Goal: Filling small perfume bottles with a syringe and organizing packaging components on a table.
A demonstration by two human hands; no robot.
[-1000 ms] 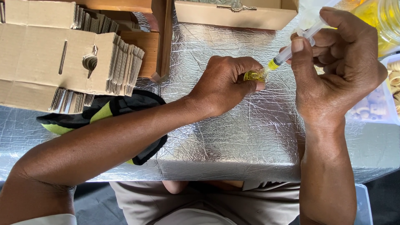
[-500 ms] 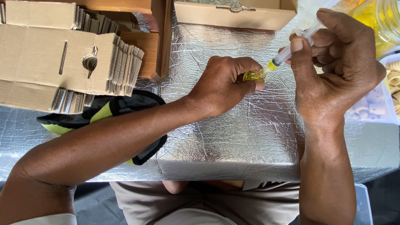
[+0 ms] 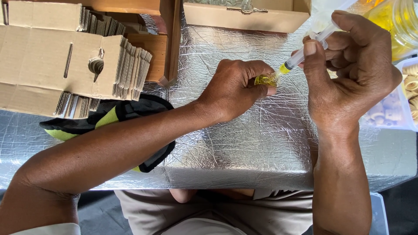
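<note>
On the foil-covered table: table (image 3: 244, 143) wrapped in crinkled silver foil, both hands working near its far middle
Left hand: left hand (image 3: 233, 89) curled almost closed, thumb and fingertips pinching a small clear vial, knuckles up and the heel of the hand resting on the foil
Vial: small vial (image 3: 265, 79) with yellow liquid inside, mostly hidden by the fingers, held just above the foil between the two hands
Right hand: right hand (image 3: 352, 74) wrapped around a syringe, thumb pointing up along the barrel, forefinger bent over the plunger end, other fingers folded in
Syringe: thin clear syringe (image 3: 305, 50) slanting down to the left, yellow liquid near its tip, the tip meeting the mouth of the vial
Left side: stack of flat folded cardboard boxes (image 3: 65, 65) standing on edge, with a black and yellow-green glove (image 3: 109, 119) lying under the left forearm
Far edge: open cardboard box (image 3: 246, 15) just beyond the hands
Right edge: glass jar of yellow liquid (image 3: 398, 21) at the top corner, and below it a clear plastic tub (image 3: 396, 111) of small pale pieces, too blurred to tell what they are
</note>
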